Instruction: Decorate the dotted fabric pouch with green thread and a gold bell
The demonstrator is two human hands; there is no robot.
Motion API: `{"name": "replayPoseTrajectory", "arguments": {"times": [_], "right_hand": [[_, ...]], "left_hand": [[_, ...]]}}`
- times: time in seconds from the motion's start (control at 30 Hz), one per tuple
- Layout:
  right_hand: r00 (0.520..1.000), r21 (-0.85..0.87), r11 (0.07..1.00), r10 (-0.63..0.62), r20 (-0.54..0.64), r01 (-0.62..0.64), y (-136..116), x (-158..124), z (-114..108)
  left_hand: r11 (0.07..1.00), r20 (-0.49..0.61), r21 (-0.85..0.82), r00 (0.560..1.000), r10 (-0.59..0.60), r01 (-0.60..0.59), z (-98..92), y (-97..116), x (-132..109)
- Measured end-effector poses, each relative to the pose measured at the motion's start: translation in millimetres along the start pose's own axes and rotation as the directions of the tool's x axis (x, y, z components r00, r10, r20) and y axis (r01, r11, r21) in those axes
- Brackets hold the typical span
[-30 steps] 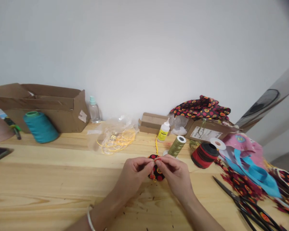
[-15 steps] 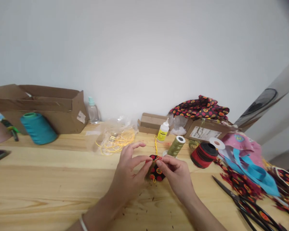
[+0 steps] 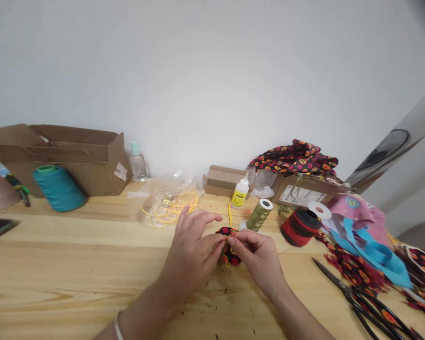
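My left hand [image 3: 193, 245] pinches with thumb and forefinger, its other fingers raised and spread. Facing it, my right hand [image 3: 260, 252] also pinches, and the two sets of fingertips nearly meet. Between them is a small olive-green thread tassel [image 3: 222, 257], partly hidden by my fingers, with a bit of red at its top. Just beneath lies a black fabric pouch [image 3: 233, 259] with red and orange dots; a small yellow loop shows at its near end. From its far end a twisted yellow cord [image 3: 229, 213] runs away across the table.
Behind my hands stand a glue bottle [image 3: 240, 191], an olive thread spool [image 3: 260, 215] and a red-and-black ribbon roll [image 3: 300, 228]. Black scissors [image 3: 347, 289] lie at right beside fabric scraps. At left are a teal thread cone [image 3: 58, 188] and a cardboard box [image 3: 115, 163].
My left hand has shifted slightly right, its fingertips closer to my right hand's and its raised fingers lifted a little. The tassel is more covered now.
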State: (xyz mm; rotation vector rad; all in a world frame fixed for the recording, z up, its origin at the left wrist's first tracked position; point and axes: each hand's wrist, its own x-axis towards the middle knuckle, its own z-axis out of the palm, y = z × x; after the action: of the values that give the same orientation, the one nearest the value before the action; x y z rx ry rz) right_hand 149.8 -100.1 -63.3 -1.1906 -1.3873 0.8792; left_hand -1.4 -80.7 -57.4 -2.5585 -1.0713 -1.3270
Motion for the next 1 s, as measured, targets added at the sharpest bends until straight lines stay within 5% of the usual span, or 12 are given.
{"name": "replayPoseTrajectory", "arguments": {"times": [0.53,0.77,1.0], "right_hand": [[0.965,0.255,0.932,0.261,0.023,-0.258,2.2,0.4,0.8],[0.975,0.287,0.932,0.217,0.048,-0.221,4.7,1.6,-4.1],[0.982,0.228,0.956,0.174,0.067,-0.185,-0.1,1.6,-2.4]], "left_hand": [[0.967,-0.162,-0.248,0.982,-0.098,0.056,4.4,2.6,-3.9],[0.951,-0.078,-0.271,0.981,-0.177,0.150,4.0,-3.1,-5.7],[0.977,-0.064,-0.199,0.994,-0.088,0.074,4.8,-2.2,-2.8]]}}
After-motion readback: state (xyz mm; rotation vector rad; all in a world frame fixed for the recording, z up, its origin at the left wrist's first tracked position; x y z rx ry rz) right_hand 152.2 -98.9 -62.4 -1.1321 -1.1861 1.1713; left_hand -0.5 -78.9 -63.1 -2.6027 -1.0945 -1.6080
